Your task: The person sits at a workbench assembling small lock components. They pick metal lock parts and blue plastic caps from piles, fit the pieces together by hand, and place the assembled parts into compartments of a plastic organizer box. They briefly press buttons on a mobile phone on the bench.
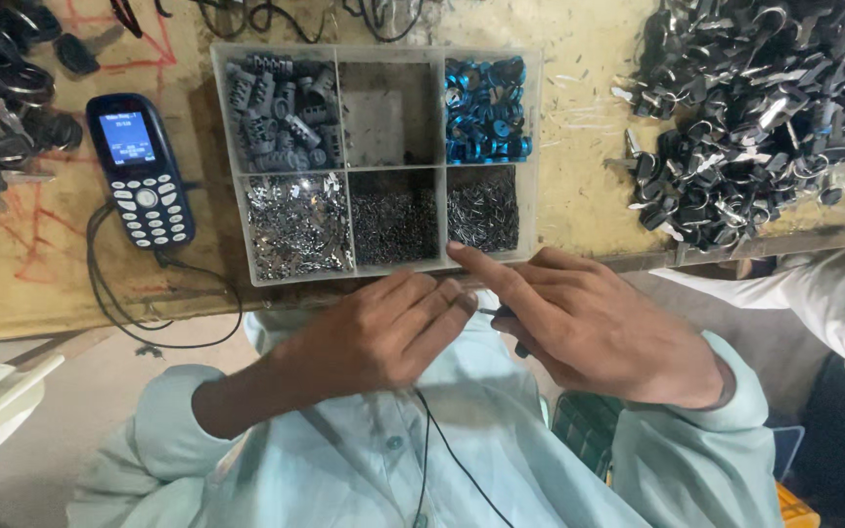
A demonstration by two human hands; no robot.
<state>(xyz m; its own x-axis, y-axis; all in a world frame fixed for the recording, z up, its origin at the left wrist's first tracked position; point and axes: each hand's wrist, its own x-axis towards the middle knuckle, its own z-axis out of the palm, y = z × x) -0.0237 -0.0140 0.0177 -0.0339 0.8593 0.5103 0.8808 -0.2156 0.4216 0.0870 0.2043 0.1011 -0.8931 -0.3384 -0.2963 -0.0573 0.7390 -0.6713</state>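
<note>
Head view shows me both hands close together just below the clear compartment tray (538,147) at the table edge. My left hand (383,332) lies curled, fingers bent over something I cannot make out. My right hand (599,328) grips a small dark part (503,313), its index finger stretched to the tray's near rim by the compartment of fine dark pins (483,207). Blue rings (486,108) fill the compartment behind; a keypad phone (141,168) lies to the left.

A small dark part (506,315) is sitting pinched between both hands at the frame's centre, mostly hidden, just below the clear compartment tray (538,147).
</note>
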